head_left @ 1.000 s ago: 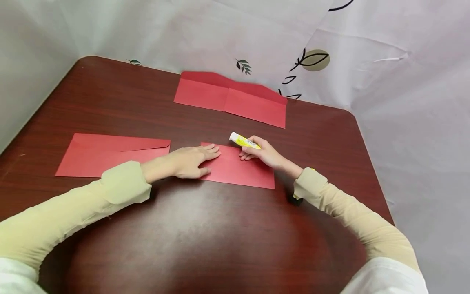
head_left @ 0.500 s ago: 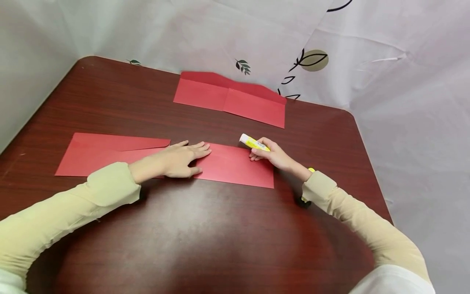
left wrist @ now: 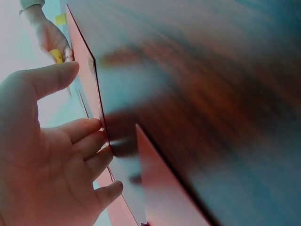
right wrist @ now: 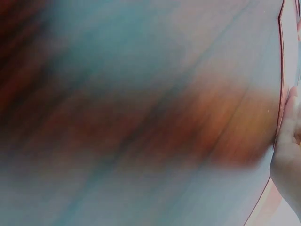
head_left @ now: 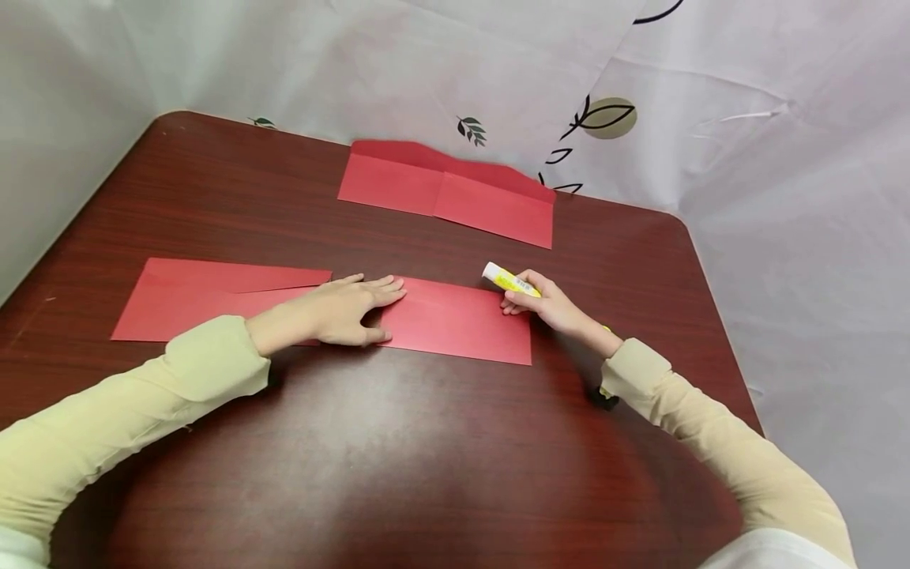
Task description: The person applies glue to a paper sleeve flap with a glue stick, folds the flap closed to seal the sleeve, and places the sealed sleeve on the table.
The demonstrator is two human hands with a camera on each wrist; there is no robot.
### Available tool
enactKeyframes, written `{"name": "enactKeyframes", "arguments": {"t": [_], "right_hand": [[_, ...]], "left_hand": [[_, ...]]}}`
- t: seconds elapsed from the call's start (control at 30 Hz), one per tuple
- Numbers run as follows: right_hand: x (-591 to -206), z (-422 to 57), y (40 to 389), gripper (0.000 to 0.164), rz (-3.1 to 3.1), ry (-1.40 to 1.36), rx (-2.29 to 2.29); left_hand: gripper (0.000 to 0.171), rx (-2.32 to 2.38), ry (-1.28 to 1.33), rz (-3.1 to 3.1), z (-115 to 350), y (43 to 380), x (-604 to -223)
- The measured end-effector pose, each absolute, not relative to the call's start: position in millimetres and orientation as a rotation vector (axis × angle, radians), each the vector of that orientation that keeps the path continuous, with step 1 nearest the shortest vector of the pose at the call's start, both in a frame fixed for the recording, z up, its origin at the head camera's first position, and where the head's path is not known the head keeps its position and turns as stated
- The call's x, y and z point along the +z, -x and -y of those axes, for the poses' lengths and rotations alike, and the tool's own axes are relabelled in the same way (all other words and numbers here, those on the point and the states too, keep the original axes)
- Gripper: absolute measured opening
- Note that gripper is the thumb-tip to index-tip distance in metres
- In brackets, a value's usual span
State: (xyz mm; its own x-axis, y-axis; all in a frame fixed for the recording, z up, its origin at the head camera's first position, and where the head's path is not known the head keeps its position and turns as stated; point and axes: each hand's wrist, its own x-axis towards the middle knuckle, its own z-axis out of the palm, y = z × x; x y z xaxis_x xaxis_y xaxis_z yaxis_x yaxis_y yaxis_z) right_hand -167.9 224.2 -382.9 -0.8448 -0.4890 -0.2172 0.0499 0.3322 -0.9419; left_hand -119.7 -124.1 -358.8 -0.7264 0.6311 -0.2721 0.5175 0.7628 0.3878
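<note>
A red envelope (head_left: 455, 320) lies flat in the middle of the table in the head view. My left hand (head_left: 348, 312) rests with straight, spread fingers on its left end; the left wrist view shows this hand (left wrist: 61, 155) beside the envelope's edge (left wrist: 84, 61). My right hand (head_left: 550, 304) grips a glue stick (head_left: 512, 280) with a white cap end and a yellow label, at the envelope's upper right corner. Only part of the right hand (right wrist: 288, 141) shows at the edge of the right wrist view. Under my left wrist lies part of a second red envelope (head_left: 192, 300).
Two red envelopes with raised flaps, the left one (head_left: 391, 183) and the right one (head_left: 498, 207), lie side by side at the table's back edge. The dark wooden table (head_left: 426, 458) meets a pale patterned cloth (head_left: 320, 63) behind.
My right hand has moved right along the middle envelope with the glue stick in it. My left hand has slid left to the envelope's left end.
</note>
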Motion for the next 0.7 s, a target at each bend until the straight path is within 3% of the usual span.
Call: {"name": "enactKeyframes", "arguments": {"t": [0.7], "right_hand": [[-387.6,-228.4,163.4,0.017,-2.166,0.332,-1.590]], "left_hand": [[0.074,0.449,-0.782,-2.735,120.6,118.9,-357.6]]}}
